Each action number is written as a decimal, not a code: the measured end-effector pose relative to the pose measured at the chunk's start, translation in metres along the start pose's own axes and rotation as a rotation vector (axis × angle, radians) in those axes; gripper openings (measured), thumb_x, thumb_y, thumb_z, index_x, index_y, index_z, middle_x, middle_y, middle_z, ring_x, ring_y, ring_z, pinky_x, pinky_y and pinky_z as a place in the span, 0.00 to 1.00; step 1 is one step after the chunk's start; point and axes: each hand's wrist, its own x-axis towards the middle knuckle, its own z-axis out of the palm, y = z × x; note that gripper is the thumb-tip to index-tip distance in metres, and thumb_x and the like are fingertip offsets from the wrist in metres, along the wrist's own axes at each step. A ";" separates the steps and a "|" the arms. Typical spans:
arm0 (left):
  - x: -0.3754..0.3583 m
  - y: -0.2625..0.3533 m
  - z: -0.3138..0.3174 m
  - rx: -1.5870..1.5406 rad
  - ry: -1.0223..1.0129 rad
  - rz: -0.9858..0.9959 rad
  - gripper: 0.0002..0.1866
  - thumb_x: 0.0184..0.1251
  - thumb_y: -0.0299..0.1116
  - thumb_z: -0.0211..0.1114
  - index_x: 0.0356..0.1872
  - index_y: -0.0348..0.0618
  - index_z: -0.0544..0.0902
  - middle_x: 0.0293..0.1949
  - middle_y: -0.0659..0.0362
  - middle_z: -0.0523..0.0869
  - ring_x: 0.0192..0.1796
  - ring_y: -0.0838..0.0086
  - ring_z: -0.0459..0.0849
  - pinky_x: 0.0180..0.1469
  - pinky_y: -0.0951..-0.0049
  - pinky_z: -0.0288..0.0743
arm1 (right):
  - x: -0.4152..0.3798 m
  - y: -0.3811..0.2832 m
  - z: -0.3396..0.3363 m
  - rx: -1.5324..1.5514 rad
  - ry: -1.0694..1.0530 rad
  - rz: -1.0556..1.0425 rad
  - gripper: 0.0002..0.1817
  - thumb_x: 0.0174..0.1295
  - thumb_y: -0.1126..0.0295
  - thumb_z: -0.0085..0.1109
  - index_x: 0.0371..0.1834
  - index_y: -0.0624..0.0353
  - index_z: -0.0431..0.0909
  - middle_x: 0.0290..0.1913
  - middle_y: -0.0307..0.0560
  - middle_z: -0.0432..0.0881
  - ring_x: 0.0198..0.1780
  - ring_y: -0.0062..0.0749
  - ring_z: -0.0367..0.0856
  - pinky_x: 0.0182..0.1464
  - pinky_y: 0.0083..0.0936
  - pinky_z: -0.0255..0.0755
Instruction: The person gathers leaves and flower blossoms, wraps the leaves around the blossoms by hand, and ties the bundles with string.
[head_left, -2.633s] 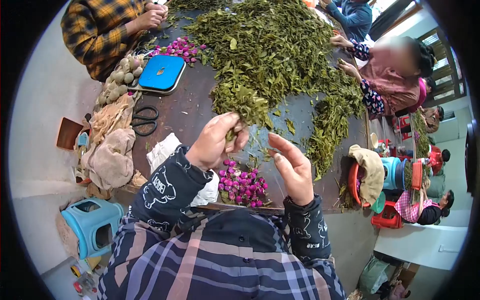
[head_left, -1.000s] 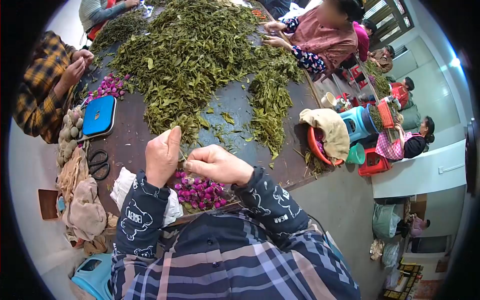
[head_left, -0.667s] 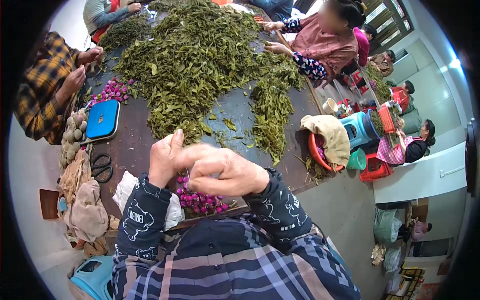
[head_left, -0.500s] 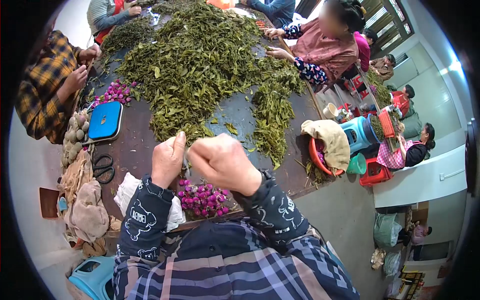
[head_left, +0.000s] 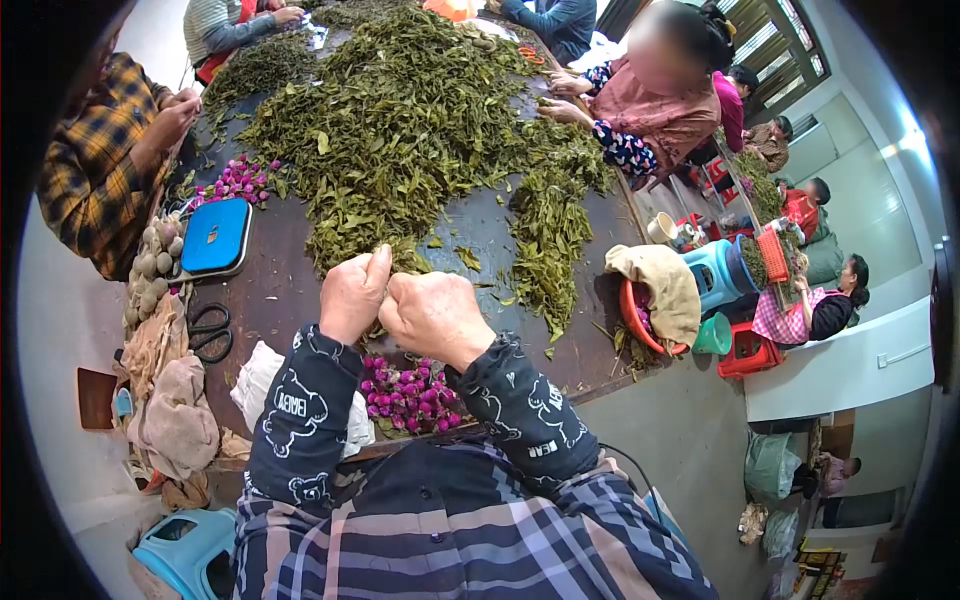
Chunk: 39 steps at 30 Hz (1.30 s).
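My left hand [head_left: 352, 294] and my right hand [head_left: 436, 316] are closed and pressed together above the near table edge, both gripping a small bundle of green leaves that is almost hidden between them. Just below my hands lies a pile of small magenta flower heads [head_left: 412, 396]. A big heap of green leaves [head_left: 400, 120] covers the dark table [head_left: 280, 290] beyond my hands.
A blue scale [head_left: 215, 237], black scissors [head_left: 207, 330], cloths [head_left: 170, 420] and a white bag [head_left: 262, 375] lie at left. A person in a yellow plaid sleeve [head_left: 95, 170] sits at left, another in pink [head_left: 655, 95] at right. Stools and baskets [head_left: 715, 270] stand right.
My left hand held a leaf bunch with the right hand open beside it; the right hand has since closed against the left, and both rose slightly. The view shifted left.
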 end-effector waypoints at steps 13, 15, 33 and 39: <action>-0.041 0.016 0.001 0.049 -0.013 0.082 0.13 0.72 0.39 0.56 0.40 0.37 0.75 0.27 0.46 0.83 0.29 0.52 0.82 0.34 0.54 0.75 | -0.015 0.027 0.023 0.275 0.184 0.196 0.09 0.61 0.69 0.58 0.27 0.62 0.79 0.21 0.45 0.79 0.19 0.36 0.69 0.23 0.30 0.68; -0.054 0.026 0.009 0.126 -0.110 0.161 0.09 0.67 0.31 0.59 0.41 0.37 0.74 0.27 0.46 0.83 0.29 0.50 0.83 0.33 0.54 0.76 | -0.019 0.032 0.022 0.242 0.163 0.225 0.08 0.61 0.69 0.58 0.28 0.62 0.79 0.22 0.45 0.79 0.19 0.34 0.69 0.23 0.28 0.68; -0.101 0.072 0.021 -0.627 -1.198 -0.005 0.18 0.73 0.35 0.57 0.56 0.34 0.78 0.32 0.59 0.86 0.29 0.73 0.80 0.33 0.74 0.73 | -0.011 0.218 -0.128 -0.023 0.347 0.702 0.17 0.62 0.61 0.57 0.36 0.68 0.82 0.28 0.51 0.85 0.26 0.40 0.78 0.32 0.34 0.74; -0.094 0.064 0.021 -0.575 -1.144 -0.086 0.15 0.74 0.35 0.56 0.52 0.36 0.80 0.34 0.59 0.87 0.30 0.71 0.81 0.34 0.73 0.73 | 0.019 0.297 -0.106 -0.323 0.169 0.861 0.20 0.63 0.58 0.54 0.39 0.68 0.84 0.36 0.57 0.87 0.35 0.52 0.84 0.41 0.41 0.77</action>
